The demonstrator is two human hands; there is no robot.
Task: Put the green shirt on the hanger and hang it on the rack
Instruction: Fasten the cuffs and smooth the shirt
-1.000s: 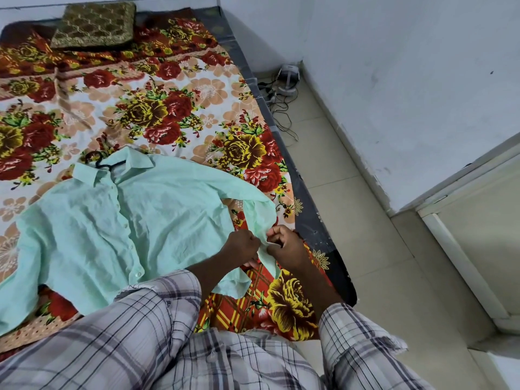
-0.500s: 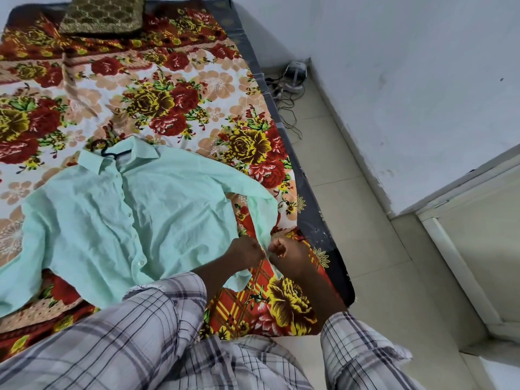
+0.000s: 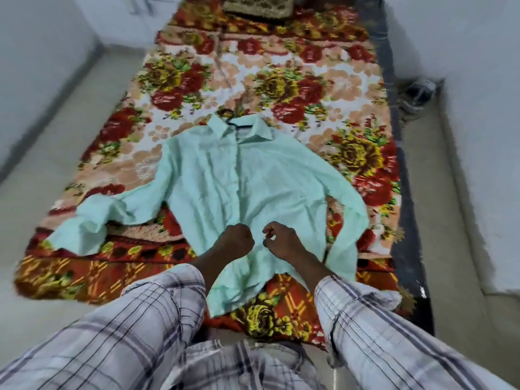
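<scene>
1. The shirt lies front-up and spread flat in the middle of the blanket. Its collar points toward the blanket's far end and its hem toward the near edge, where I stand.
2. The hanger is already inside. Only its dark hook shows, poking out of the collar toward the far end of the blanket.
3. My left hand is curled tight on the shirt's front strip over the blanket's near half. Creases run into it, so I judge it pinches the cloth.
4. My right hand sits just beside it, with fingers hooked. The picture is too blurred to tell whether they hold the cloth or a button.
5. I judge the shirt thin, light and limp. It will sag and slide rather than keep any shape, and both sleeves, splayed toward the blanket's side edges, will dangle.
6. Lifting by the cloth would let the hanger tip out. The place to take hold is the hook, with the other hand steadying a shoulder seam over the hanger's arm.
7. No rack is in view.
</scene>
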